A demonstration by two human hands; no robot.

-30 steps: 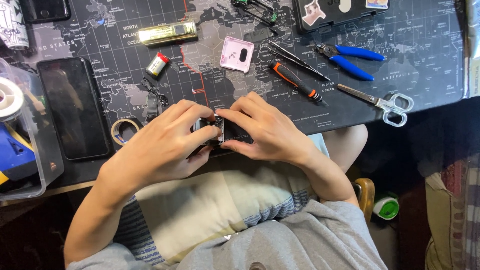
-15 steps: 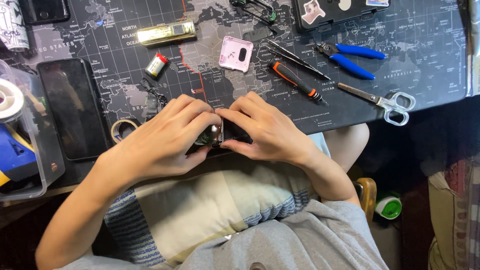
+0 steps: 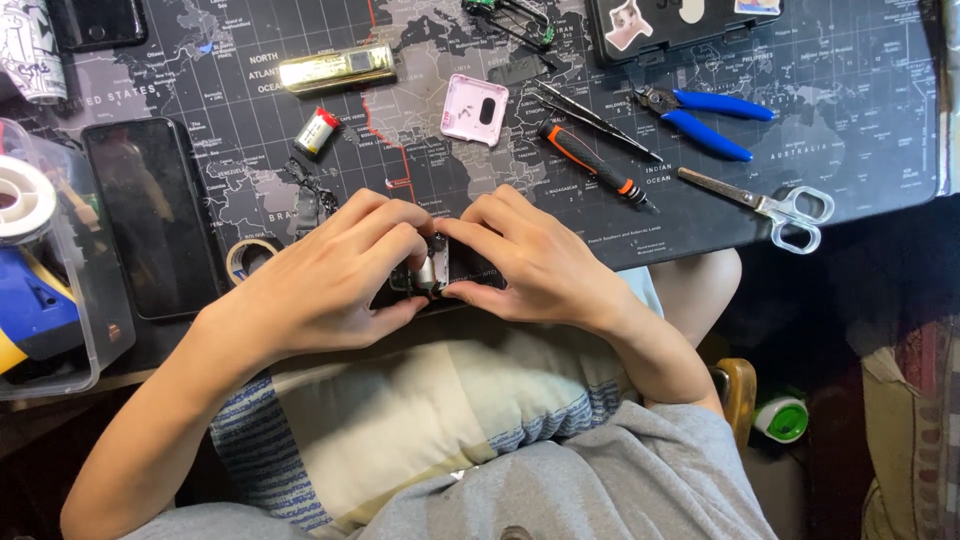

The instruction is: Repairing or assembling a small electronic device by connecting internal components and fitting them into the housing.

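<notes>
**Two hands pinch a small gadget at the desk edge**

The left hand (image 3: 330, 280) and the right hand (image 3: 530, 262) meet at the near edge of a dark world-map mat (image 3: 860, 130). Both hands pinch a small dark gadget with a shiny metal part (image 3: 432, 272). The fingertips press on it from both sides, so most of it is hidden. It sits just above a striped cushion (image 3: 420, 410) on the person's lap.

A black phone (image 3: 155, 215) lies to the left, near a roll of tape (image 3: 250, 258). Beside that is a clear plastic box (image 3: 60, 300). Farther up the mat lie a pink square cover (image 3: 475, 108), a small red and white battery (image 3: 318, 131) and a gold bar-shaped thing (image 3: 335, 68). An orange and black screwdriver (image 3: 592, 172), blue pliers (image 3: 705, 120) and scissors (image 3: 770, 203) rest to the right.
</notes>
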